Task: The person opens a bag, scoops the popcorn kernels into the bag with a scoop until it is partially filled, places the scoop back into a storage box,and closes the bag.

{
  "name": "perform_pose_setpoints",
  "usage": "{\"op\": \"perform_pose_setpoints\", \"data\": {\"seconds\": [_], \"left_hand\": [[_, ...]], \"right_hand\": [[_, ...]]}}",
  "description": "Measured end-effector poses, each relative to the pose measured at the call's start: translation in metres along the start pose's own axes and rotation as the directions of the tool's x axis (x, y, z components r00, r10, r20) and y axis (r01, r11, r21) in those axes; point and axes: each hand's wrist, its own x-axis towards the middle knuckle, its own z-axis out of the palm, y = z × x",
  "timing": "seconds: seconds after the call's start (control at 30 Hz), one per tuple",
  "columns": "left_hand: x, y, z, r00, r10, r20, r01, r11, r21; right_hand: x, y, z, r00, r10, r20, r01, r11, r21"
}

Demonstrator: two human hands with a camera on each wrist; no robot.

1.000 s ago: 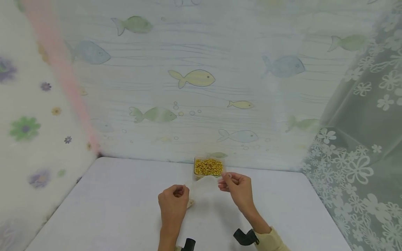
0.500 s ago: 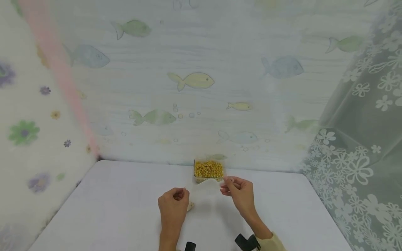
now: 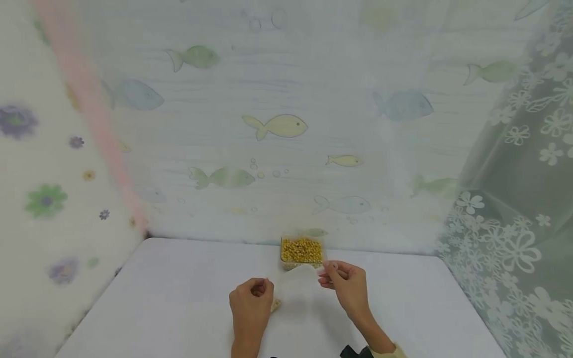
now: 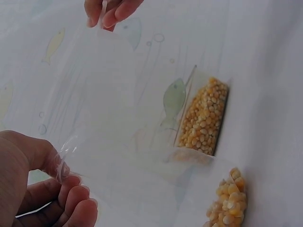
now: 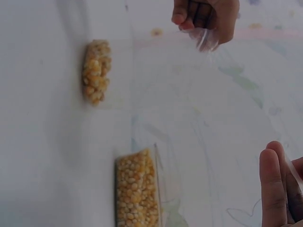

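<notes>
A clear plastic bag (image 3: 295, 286) is stretched between my two hands. My left hand (image 3: 252, 306) pinches one upper corner of it between thumb and fingers, the film bunched there in the left wrist view. The opposite upper corner is pinched by my right hand (image 3: 348, 288). At the bag's bottom lies a small heap of yellow corn kernels (image 5: 97, 73), close over the table; in the head view my left hand partly hides it. Behind the bag stands a clear rectangular container (image 3: 289, 266) full of corn kernels (image 3: 302, 250).
The white table (image 3: 188, 293) ends at a wall covering (image 3: 277, 164) printed with fish. To the left hangs a flowered sheet (image 3: 49, 238). A sheer floral curtain (image 3: 515, 223) borders the right side. A black wrist mount (image 3: 355, 352) shows at my right sleeve.
The head view has tilted up, so everything sits lower in the frame. Both hands keep their grip on the bag, with little movement relative to the container.
</notes>
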Motion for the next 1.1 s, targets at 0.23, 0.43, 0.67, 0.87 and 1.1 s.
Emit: {"op": "perform_pose_setpoints", "data": {"seconds": [0.23, 0.43, 0.67, 0.87, 1.1], "left_hand": [[-0.002, 0.000, 0.001, 1.000, -0.024, -0.003, 0.024, 1.000, 0.001], [-0.001, -0.001, 0.001, 0.999, -0.049, -0.007, 0.049, 0.999, 0.002], [0.000, -0.002, -0.001, 0.999, -0.044, -0.020, 0.044, 0.999, 0.001], [0.001, -0.005, -0.002, 0.999, -0.025, -0.031, 0.025, 1.000, 0.008], [0.003, -0.006, -0.001, 0.999, -0.031, -0.030, 0.031, 1.000, 0.002]], "right_hand": [[-0.001, -0.004, -0.001, 1.000, 0.019, -0.003, -0.019, 1.000, -0.020], [0.001, -0.007, -0.004, 1.000, 0.011, -0.006, -0.011, 1.000, -0.002], [0.007, -0.012, -0.013, 0.998, -0.020, -0.051, 0.024, 0.998, 0.061], [0.020, -0.010, -0.024, 0.993, -0.032, -0.118, 0.046, 0.991, 0.123], [0.045, 0.002, -0.027, 0.975, -0.110, -0.195, 0.133, 0.985, 0.109]]}}
